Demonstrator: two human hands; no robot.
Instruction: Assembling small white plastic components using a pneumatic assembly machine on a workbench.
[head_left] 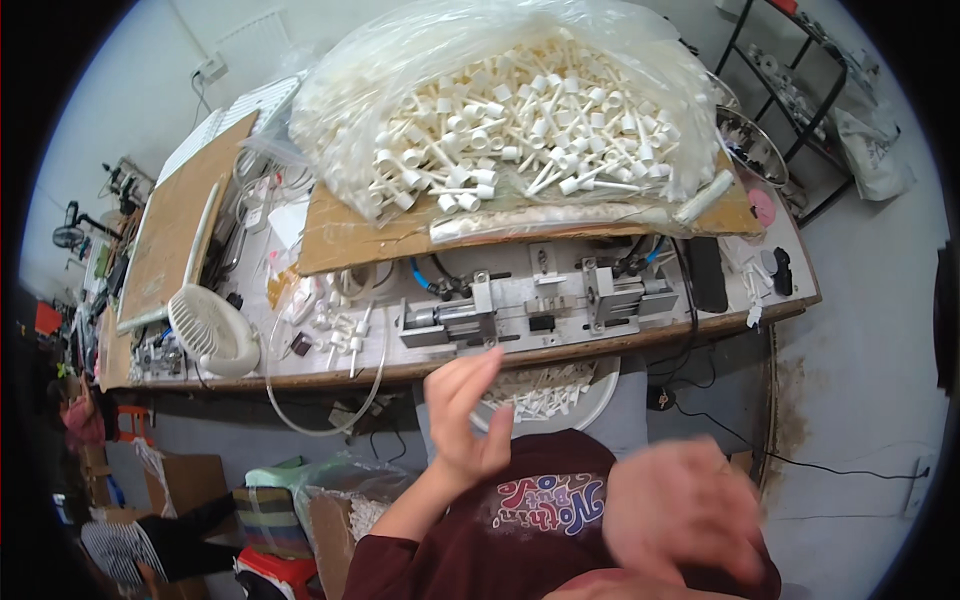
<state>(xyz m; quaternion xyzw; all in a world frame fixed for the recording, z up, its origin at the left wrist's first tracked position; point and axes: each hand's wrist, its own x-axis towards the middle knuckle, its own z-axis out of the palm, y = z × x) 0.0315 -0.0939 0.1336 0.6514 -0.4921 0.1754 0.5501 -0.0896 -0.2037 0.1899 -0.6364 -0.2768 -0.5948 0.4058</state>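
My left hand [462,420] is raised in front of the bench edge, fingers stretched up and thumb apart, with nothing seen in it. Just beyond its fingertips stands a metal clamping fixture [545,338] made of two facing blocks with pneumatic cylinders. My right hand [685,505] hovers close to my body at the lower right, smeared by motion, so its fingers cannot be read. Below the fixture, partly behind my left hand, a white round tub [603,393] holds many small white plastic parts. A big heap of white plastic parts [540,130] with stems and cup-shaped ends lies in a clear bag beyond.
A cardboard sheet [335,235] lies under the bag. Left on the bench are a white fan [212,330], a looped clear hose [300,430] and loose white parts [345,340]. Black cables hang at the right. Another person [125,550] is at the far lower left.
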